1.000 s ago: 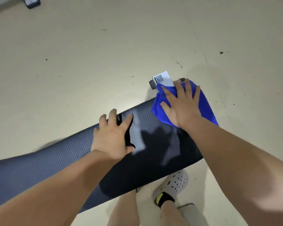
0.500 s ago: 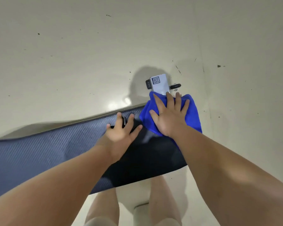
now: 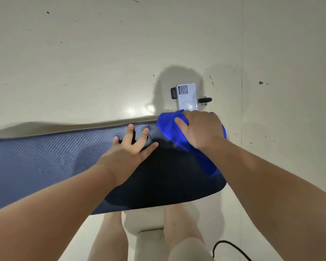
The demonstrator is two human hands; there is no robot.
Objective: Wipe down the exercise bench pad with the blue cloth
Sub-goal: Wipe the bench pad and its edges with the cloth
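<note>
The right hand (image 3: 199,129) is now bunching the blue cloth (image 3: 179,136) in a clenched grip, where half a second ago it was pressing it flat-palmed. I judge this means it is gathering the cloth at the pad's far right end for another stroke. The left hand (image 3: 132,147) is resting released, fingers spread, steadying the bench pad (image 3: 45,162) just beside the cloth. The pad is lying across the view, dark with a fine woven texture, shadowed near the hands. Beyond it, a white bracket (image 3: 187,97) with a QR label is standing on the floor (image 3: 102,53).
</note>
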